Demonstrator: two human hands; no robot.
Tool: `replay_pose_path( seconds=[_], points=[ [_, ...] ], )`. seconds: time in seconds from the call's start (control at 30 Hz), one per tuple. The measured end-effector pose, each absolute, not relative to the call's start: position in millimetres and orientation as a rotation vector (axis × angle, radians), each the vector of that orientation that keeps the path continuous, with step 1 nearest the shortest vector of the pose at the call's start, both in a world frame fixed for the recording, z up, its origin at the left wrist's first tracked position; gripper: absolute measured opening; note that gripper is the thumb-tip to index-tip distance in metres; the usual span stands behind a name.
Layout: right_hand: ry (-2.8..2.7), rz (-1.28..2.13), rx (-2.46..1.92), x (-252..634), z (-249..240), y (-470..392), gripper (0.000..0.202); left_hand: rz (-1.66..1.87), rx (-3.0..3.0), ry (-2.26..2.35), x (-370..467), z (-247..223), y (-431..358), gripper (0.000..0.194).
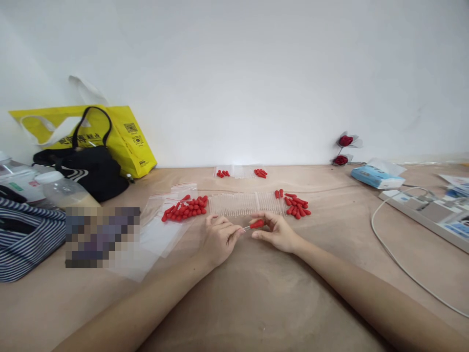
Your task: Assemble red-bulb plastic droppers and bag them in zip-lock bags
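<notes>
My left hand is closed, pinching a thin clear glass dropper tube between thumb and fingertips. A red rubber bulb sits at the tube's right end. Around this bulb curves my right hand, its thumb and index finger apart with a gap below the bulb; whether a fingertip touches it is hard to see. Just beyond the hands lies a row of clear glass tubes. Loose red bulbs are heaped to its left on plastic bags, and more red bulbs lie to its right.
Clear plastic bags lie left. Farther back is another bag with red bulbs. A yellow bag, black cap, bottle and striped pouch stand left. Tissues, a power strip and cable lie right.
</notes>
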State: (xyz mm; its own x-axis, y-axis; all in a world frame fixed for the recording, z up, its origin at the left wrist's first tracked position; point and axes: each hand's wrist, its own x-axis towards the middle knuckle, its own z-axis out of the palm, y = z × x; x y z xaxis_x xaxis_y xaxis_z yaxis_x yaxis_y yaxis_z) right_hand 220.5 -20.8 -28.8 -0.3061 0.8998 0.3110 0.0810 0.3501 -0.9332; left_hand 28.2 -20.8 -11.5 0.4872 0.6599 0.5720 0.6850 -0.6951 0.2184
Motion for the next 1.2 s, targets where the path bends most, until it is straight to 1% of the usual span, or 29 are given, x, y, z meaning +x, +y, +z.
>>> replay_pose_path(
  seconds=[0.13, 0.23, 0.37, 0.4, 0.5, 0.57, 0.77, 1.03, 1.2],
  points=[
    [-1.487, 1.166, -0.885, 211, -29, -20, 0.031, -1.037, -2.704, -1.228, 29, -9, -22, 0.024],
    [-1.415, 1.135, -0.915, 206, -27, -12, 0.035, -1.066, -2.760, -1.218, 29, -6, -24, 0.020],
    [-1.342, 0.896, -1.119, 230, -16, 19, 0.047, -1.098, -2.812, -1.235, 28, -2, -24, 0.020],
    [-1.317, 0.812, -1.206, 242, -13, 29, 0.047, -1.095, -2.815, -1.243, 27, -2, -23, 0.021],
    [-1.345, 0.533, -1.600, 278, -6, 56, 0.036, -1.084, -2.806, -1.255, 28, -4, -22, 0.022],
    [-1.331, 0.452, -1.690, 294, -6, 69, 0.033, -1.066, -2.806, -1.250, 28, -6, -20, 0.023],
    [-1.419, 0.315, -1.825, 293, -15, 89, 0.027, -0.988, -2.814, -1.258, 27, -11, -19, 0.027],
    [-1.545, 0.113, -1.954, 283, -20, 93, 0.024, -0.931, -2.823, -1.289, 26, -9, -19, 0.031],
    [-1.564, 0.040, -1.966, 288, -14, 81, 0.027, -0.988, -2.813, -1.292, 27, -9, -20, 0.019]
  ],
)
